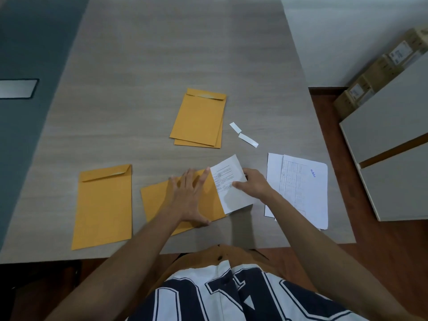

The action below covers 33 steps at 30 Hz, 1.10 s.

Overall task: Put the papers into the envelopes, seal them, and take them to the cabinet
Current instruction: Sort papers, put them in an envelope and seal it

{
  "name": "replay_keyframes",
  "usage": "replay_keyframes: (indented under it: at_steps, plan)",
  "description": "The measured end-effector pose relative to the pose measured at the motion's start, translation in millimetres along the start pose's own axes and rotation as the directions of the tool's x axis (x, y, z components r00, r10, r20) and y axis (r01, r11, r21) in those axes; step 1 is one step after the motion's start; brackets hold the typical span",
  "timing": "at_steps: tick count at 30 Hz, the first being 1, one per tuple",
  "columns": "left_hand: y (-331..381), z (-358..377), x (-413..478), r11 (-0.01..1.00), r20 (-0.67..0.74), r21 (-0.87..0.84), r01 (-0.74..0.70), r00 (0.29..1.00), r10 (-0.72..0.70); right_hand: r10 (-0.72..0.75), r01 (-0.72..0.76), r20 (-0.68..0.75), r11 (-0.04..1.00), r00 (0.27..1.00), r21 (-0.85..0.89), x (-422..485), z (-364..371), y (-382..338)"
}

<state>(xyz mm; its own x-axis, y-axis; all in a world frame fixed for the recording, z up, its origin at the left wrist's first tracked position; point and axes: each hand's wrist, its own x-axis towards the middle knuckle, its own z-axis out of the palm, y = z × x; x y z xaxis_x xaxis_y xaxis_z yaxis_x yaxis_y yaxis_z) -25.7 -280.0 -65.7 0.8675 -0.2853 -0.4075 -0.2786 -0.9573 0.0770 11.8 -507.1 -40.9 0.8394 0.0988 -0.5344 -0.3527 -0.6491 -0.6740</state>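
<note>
One paper (228, 181) halfway into envelope (157, 200); left fingers (203, 178) splayed flat, right fingers (240, 185) clamped on it.

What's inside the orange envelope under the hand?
A white printed paper sheet, partly slid into the orange paper envelope. The right hand grips its outer part; the inner part is hidden.

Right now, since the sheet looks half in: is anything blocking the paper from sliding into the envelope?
Nothing visible. The right hand pinches the paper, which is entering the envelope that the left hand presses flat.
</note>
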Motion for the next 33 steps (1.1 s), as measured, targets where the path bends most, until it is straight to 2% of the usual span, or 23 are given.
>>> replay_keyframes:
  at_steps: [4,13,20,24,33]
  plan:
    - [5,0,0,1.0,0.046,0.025,-0.018,0.999,0.017,0.041,-0.04,0.012,0.999,0.999,-0.026,-1,0,0]
    - [6,4,1,0.995,-0.016,0.063,-0.077,0.997,0.078,0.111,-0.111,0.003,0.993,0.994,-0.037,0,8,-1]
    - [6,7,0,0.996,-0.018,0.038,-0.075,0.997,0.075,0.108,-0.107,-0.003,0.99,0.994,-0.096,-1,9,-5]
    - [8,8,0,0.998,0.019,0.007,-0.066,0.998,0.066,0.122,-0.121,0.008,0.991,0.993,-0.055,-1,7,-8]
    - [8,2,2,0.994,-0.028,0.062,-0.088,0.996,0.09,0.151,-0.151,0.006,0.986,0.988,-0.068,-1,13,-11]
